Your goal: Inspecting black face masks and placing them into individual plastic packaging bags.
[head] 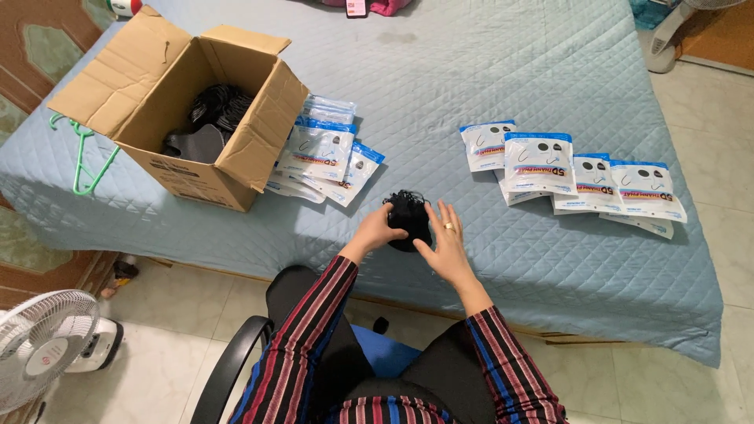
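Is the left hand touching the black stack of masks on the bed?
Touching. The head view shows the left hand gripping the left side of the black stack of masks, with no gap visible between them.
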